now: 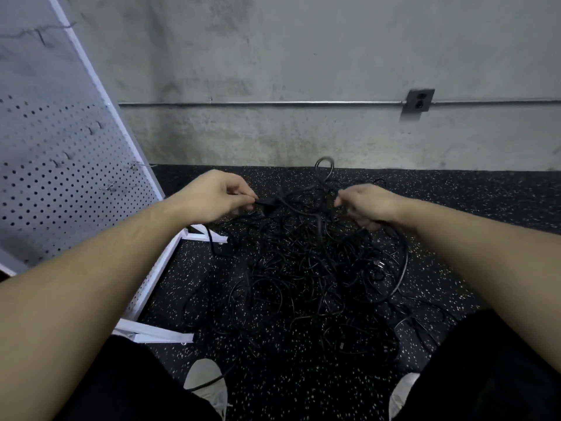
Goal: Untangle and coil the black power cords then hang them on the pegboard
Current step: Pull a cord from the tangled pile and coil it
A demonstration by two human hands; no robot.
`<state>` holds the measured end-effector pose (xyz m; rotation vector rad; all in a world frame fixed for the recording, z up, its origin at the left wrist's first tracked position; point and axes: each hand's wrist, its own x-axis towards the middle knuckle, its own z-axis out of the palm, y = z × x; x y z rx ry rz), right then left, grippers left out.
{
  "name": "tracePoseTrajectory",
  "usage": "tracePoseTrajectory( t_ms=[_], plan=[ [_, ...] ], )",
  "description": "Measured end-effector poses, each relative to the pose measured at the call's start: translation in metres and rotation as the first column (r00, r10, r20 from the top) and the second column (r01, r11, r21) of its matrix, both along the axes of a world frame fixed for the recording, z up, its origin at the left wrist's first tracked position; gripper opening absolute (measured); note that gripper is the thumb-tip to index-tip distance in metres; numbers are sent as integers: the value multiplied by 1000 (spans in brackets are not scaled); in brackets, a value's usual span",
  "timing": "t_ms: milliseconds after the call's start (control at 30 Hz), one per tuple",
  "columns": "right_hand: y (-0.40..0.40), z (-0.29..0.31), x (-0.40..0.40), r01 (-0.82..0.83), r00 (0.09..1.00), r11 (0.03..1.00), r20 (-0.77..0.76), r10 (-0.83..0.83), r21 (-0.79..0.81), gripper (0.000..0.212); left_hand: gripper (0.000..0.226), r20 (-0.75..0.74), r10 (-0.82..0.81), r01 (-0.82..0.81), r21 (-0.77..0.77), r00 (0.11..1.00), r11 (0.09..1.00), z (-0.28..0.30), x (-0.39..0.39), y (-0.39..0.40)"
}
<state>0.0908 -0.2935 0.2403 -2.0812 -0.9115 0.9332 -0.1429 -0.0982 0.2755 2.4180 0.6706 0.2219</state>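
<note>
Speckled floor is buried in tangled cords; left hand pinches a plug end, right hand grips strands at 2 o'clock, probably to tease them apart.

Bare forearms, black trousers, seemingly pale grey shoes.

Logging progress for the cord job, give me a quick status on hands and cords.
Left hand pinches a plug end. Right hand grips a cord. Black power cords one tangled heap on the floor, none coiled. Pegboard hooks bare in view.
</note>
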Motion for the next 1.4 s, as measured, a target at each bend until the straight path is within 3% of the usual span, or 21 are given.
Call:
tracePoseTrajectory(
  t_ms=[100, 267, 333, 433, 533, 600, 667, 767, 833, 900, 1033, 1133, 1267, 1333, 1400],
  plan=[
    [-1, -9, -1, -112, 984, 966, 107, 140, -235, 34, 8, -99, -27, 33, 52, 995, 998, -6, 3, -7],
    [-8, -15, 2, -176, 967, 851, 75, 243, -494, 38, 9, 14, -33, 34, -25, 999, 999, 5, 6, -10],
    [-8, -13, -2, -203, 953, 862, 107, 282, -464, 39, 13, -13, -71, 71, -38, 997, 997, 8, 7, -14],
    [3, -3, -19, -298, 914, 923, 207, 350, -243, 36, 17, -78, -97, 95, -24, 992, 995, 6, 10, -22],
    [19, 14, -43, -248, 969, 968, -33, 247, -39, 34, 21, -109, -92, 92, -7, 990, 996, 3, 13, -26],
    [23, 17, -55, -289, 951, 957, -129, 282, -36, 35, 20, -93, -92, 90, -30, 991, 996, 1, 15, -27],
    [20, 14, -62, -405, 912, 910, 23, 408, -84, 40, 18, -60, -94, 90, -75, 994, 993, 2, 15, -30],
    [19, 10, -62, -488, 862, 872, 136, 488, -34, 12, 16, 8, -91, 92, -96, 996, 991, 3, 15, -35],
    [20, 11, -57, -410, 906, 910, 141, 399, 58, 28, 18, 60, -59, 68, -154, 996, 986, 5, 13, -33],
    [20, 8, -47, -252, 960, 961, 151, 234, 114, 28, 23, 76, -35, 52, -223, 997, 973, 7, 10, -29],
    [20, -6, -21, -60, 962, 997, 264, 68, -38, 34, 21, -17, -74, 70, -185, 997, 980, 14, 8, -31],
    [17, -15, -11, -80, 919, 946, 344, 191, -313, 33, 15, 11, -59, 60, -193, 998, 979, 14, 9, -34],
    [8, -18, -3, -33, 841, 838, 438, 318, -545, 37, 15, 88, -35, 52, -205, 996, 977, 12, 12, -35],
    [3, -13, -6, -37, 831, 839, 450, 327, -542, 35, 15, 94, -44, 62, -203, 995, 977, 10, 11, -35],
    [1, -3, -17, -127, 862, 890, 395, 317, -438, 38, 15, 103, -51, 72, -208, 993, 976, 5, 12, -32]
  ],
)
